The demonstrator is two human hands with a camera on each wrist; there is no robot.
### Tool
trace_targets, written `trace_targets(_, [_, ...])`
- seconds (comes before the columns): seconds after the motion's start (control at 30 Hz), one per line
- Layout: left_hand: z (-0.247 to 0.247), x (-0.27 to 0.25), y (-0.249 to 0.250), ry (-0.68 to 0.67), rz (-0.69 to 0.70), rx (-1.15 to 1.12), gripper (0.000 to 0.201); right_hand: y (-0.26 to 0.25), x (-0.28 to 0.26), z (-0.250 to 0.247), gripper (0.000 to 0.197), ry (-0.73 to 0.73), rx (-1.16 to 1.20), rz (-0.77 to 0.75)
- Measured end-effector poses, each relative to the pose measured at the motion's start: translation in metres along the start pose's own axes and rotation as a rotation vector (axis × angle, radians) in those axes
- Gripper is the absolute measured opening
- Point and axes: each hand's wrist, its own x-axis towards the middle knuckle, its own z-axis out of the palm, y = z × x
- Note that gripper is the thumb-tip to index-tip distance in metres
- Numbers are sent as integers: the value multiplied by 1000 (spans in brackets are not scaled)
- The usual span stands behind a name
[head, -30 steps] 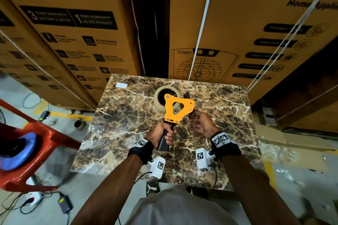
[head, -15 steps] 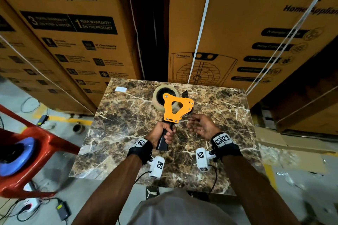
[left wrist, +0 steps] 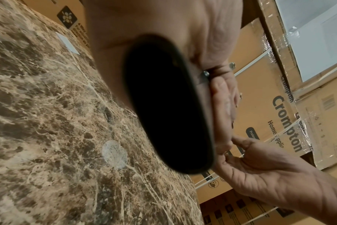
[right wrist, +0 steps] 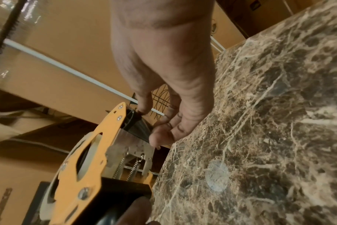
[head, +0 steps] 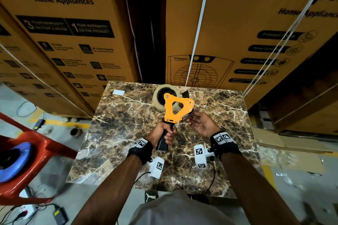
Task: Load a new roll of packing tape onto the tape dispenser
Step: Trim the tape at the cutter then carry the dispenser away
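Leftward, a carton (head: 60,23) reads "Crompton Home Appliances". Over the table (head: 117,133), the left hand (head: 161,134) grips the dispenser (head: 176,107) handle; the tape roll (head: 160,97) sits mounted near the far edge. The right hand (head: 202,124), fingers loosely spread, touches the dispenser's front.

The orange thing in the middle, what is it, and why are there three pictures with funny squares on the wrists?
The orange thing is a tape dispenser, a tool that sticks packing tape onto boxes. A tape roll already sits on it. There is no robot, just a person with two hands. One camera sits on the head and looks down. Two more are strapped to the wrists, in the white blocks with black squares, so those pictures look along the fingers. The left hand grips the black handle. The right hand touches the dispenser's front end with its fingertips. Everything is above a brown marble table, with big cardboard boxes behind it.
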Motion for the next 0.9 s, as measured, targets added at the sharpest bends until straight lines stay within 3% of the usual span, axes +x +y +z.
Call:
trace_targets(0.27, [-1, 0, 1, 23, -2, 48, 12, -2, 5, -6, 21, 90, -33, -42])
trace_targets(0.53, [-5, 2, 0, 113, -37, 149, 15, -9, 2, -10, 15, 71, -114, -1])
trace_targets(0.9, [-7, 6, 2, 95, -44, 204, 14, -6, 10, -12, 17, 93, -285, 19])
